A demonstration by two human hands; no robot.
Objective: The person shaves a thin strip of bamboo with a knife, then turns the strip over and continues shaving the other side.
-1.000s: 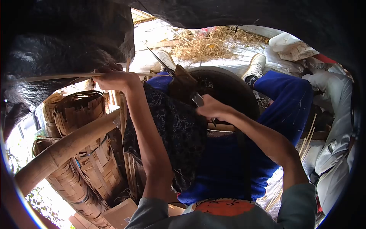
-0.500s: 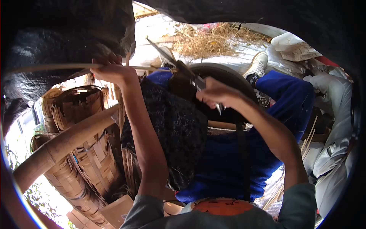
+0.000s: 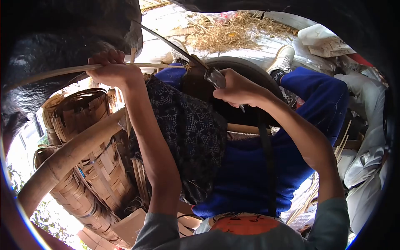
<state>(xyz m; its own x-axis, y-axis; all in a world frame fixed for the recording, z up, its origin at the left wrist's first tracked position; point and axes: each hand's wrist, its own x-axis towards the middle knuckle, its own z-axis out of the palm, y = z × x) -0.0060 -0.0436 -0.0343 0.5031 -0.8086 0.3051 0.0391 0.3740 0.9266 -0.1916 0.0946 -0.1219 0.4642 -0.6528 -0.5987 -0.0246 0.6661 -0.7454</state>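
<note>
Thin strip was in the left hand, knife in the right.

The left hand's [image 3: 113, 71] fingers wrapped the strip [image 3: 58, 72], hiding its middle; it ran roughly sideways, right end near the knife's [image 3: 166, 42] base. The right hand's [image 3: 236, 87] grip was closed, blade angling up-left. Patterned cloth [image 3: 191, 129] sat below, pole [image 3: 71, 154] and woven baskets [image 3: 66, 191] off left.

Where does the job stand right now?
Looks done: weaving on the baskets at left, though I can't confirm they're finished.

In hand: left hand grips a long pale strip; right hand holds a knife near one end of it.

Left: probably work on that strip, much of it extending beyond the left hand. Total remaining: can't tell.
</note>
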